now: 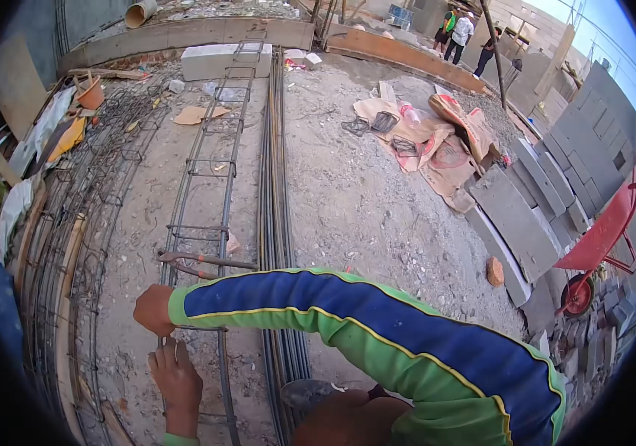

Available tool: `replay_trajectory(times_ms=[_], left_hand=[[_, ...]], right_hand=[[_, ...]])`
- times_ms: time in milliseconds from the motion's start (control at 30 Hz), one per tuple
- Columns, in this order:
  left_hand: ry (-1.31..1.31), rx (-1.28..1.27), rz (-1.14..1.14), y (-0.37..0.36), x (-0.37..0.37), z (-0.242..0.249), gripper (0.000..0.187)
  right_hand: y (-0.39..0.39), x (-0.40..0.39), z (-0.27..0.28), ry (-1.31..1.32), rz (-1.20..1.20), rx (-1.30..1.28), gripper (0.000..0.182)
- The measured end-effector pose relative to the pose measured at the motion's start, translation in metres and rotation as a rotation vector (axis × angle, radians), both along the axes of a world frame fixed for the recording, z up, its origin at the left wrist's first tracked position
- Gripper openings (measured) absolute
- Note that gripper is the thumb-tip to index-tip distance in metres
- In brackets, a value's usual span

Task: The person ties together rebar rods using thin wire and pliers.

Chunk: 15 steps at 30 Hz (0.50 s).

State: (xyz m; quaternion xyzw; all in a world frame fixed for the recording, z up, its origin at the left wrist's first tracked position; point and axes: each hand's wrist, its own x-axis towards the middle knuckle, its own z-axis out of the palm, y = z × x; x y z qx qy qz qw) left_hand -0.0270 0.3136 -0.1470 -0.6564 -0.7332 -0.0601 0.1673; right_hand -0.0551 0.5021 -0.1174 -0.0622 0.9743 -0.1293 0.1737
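Note:
A long rebar cage (226,201) of ribbed bars with square stirrups runs away from me along the ground. My right hand (156,309) is closed in a fist at its left bar, its arm reaching across from the right; what it grips is hidden. Just below, my left hand (177,377) has its fingers bent and drawn together at the same bar, and anything between them is too small to make out. Steel pincers (203,260) with worn orange marks on the handles rest across the cage, just beyond my right hand.
Loose straight rebars (275,186) lie alongside the cage. More wire cages (102,178) are at left. Paper sacks (437,141), grey blocks (515,219) and a red wheelbarrow (601,223) stand right. A white block (225,62) sits at the far end. Several people (461,37) stand far off.

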Motion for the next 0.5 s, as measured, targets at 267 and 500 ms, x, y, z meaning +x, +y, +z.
replay_trajectory(times_ms=[267, 500], left_hand=[[-1.794, -0.026, 0.790, 0.004, -0.068, 0.000, 0.044], [-2.437, -0.377, 0.694, 0.011, -0.098, -0.025, 0.064]], right_hand=[[-0.008, 0.004, -0.012, 0.136, -0.022, 0.052, 0.015], [-0.007, 0.013, -0.015, 0.211, -0.064, 0.011, 0.019]])
